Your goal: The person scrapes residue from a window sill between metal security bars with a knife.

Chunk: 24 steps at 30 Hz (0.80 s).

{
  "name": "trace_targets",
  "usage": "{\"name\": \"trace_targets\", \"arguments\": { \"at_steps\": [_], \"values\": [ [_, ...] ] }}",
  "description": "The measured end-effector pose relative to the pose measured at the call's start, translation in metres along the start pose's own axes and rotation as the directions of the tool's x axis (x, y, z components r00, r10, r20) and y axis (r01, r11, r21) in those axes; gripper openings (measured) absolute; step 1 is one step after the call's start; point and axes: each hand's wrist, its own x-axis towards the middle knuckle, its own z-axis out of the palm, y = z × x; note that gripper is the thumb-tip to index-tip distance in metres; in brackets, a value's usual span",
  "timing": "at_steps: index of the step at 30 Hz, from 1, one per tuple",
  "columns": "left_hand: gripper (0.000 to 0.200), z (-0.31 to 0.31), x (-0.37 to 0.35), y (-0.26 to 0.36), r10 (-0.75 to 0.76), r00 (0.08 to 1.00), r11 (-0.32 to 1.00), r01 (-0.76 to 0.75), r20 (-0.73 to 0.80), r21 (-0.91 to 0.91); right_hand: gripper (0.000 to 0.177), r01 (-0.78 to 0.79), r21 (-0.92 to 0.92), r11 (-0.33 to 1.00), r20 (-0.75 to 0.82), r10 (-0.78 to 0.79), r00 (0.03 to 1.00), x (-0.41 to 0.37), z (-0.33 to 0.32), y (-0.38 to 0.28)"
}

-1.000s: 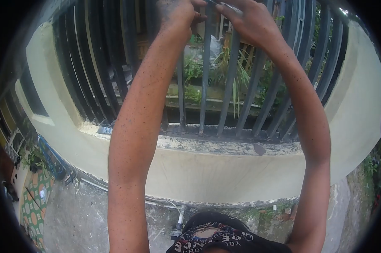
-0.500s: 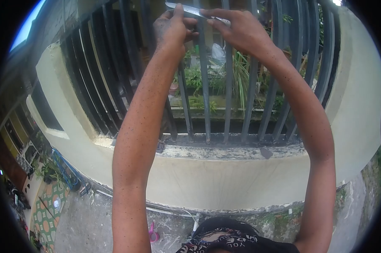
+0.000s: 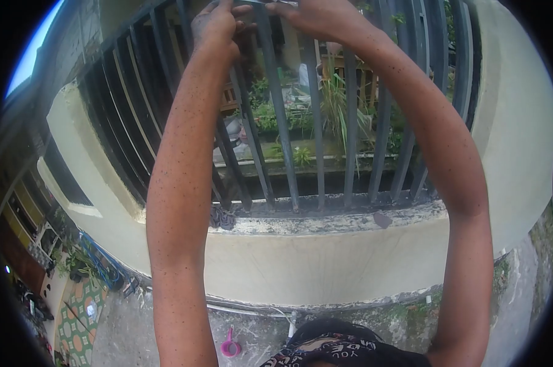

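Note:
Both my hands are raised to the top edge of the view, in front of the dark metal bars (image 3: 276, 116) of a fence. Only a sliver of the knife (image 3: 258, 1) shows; the rest is cut off or covered by fingers. My right hand (image 3: 322, 17) is closed on its handle end, with the fingers pointing left. My left hand (image 3: 215, 25), smudged grey, is closed at the blade end, some fingers curled beside a bar. Dark specks dot both forearms.
A crumpled grey rag (image 3: 222, 218) and a flat grey flake (image 3: 382, 220) lie on the worn ledge (image 3: 325, 223). Below is a cream wall (image 3: 325, 269). On the concrete sits a pink dipper (image 3: 231, 348) near a white pipe (image 3: 291, 324). Plants (image 3: 337, 110) grow behind the bars.
Both hands have shifted up and left with the knife, which has mostly left the view. The camera view has also shifted, bringing the rag and the whole dipper into sight.

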Motion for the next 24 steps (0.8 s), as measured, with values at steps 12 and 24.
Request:
{"name": "trace_targets", "arguments": {
  "at_steps": [12,24],
  "values": [
    [0.018,0.007,0.001,0.01,0.044,0.999,0.999,-0.043,-0.03,0.022,0.034,-0.052,-0.034,0.998,0.031,0.053,0.998,0.008,-0.008,-0.012],
    [0.018,0.005,0.004,0.009,0.06,0.997,0.993,-0.055,-0.05,0.108,0.034,-0.023,-0.049,0.999,0.029,0.024,0.999,0.012,-0.007,-0.006]
  ]
}}
